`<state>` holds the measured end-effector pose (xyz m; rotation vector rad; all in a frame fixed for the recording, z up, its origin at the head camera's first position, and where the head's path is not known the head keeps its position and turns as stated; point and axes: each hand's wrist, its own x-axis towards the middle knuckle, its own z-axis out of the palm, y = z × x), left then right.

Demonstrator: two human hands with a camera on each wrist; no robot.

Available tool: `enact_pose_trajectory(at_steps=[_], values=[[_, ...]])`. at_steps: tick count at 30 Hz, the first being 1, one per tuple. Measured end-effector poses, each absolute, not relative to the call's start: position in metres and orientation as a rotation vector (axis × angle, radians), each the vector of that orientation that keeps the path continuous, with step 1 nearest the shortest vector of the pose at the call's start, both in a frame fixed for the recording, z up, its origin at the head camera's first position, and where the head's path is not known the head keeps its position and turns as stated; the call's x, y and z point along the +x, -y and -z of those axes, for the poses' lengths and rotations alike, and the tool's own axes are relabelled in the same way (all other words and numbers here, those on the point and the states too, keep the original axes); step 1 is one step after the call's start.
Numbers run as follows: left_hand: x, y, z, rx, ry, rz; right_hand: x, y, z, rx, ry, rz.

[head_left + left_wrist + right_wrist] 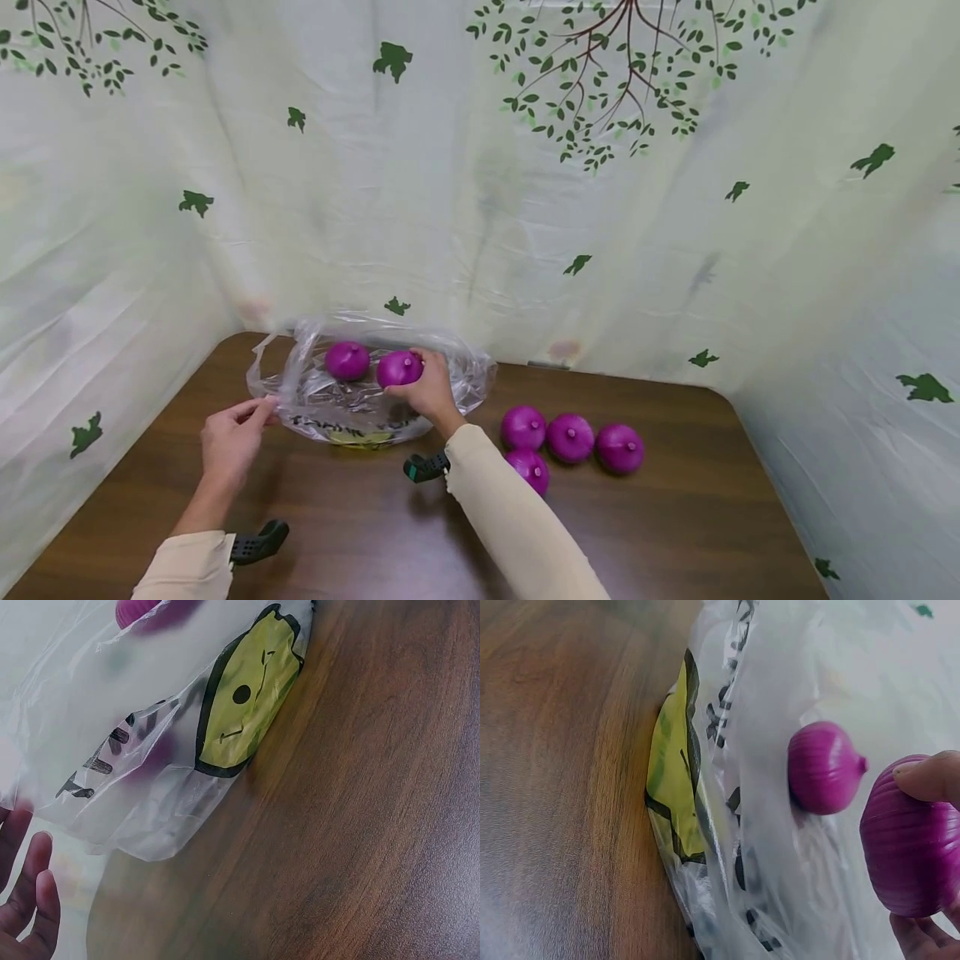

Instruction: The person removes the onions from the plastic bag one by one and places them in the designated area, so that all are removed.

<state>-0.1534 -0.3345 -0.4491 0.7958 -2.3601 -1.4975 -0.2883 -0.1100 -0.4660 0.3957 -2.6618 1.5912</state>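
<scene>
left hand (228,439): I pinch the near-left rim of the clear, crinkly plastic bag (352,404) with my fingertips, which lifts the mouth and holds it open. The bag is too limp to stay open by itself.
right hand (427,387): wrapped around a round purple onion (398,367), thumb on top, fingers below. I hold it just inside the bag mouth, above the film, not yet set down.
held onion, looks: glossy magenta skin with fine ribs running pole to pole. Looks like a plastic prop, my guess.
inside the bag: a second purple onion (347,360) lies on the film, just beside the held one, small stem nub showing.
bag, looks: transparent, black lettering and a yellow smiley print (244,694) on the side facing me; lies flat on the brown wood-grain worktop (675,533).
waiting: four more purple onions (570,437) sit in a cluster right of my forearm, close enough for short reaches.
</scene>
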Motion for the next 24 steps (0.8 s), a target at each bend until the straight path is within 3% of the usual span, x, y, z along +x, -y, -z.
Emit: enact_pose_trajectory(at_steps=[24], values=[[-0.158, 0.335, 0.453, 0.813, 2.422, 1.433, -0.257, 0.045, 0.439, 0.538, 2.639, -1.701]])
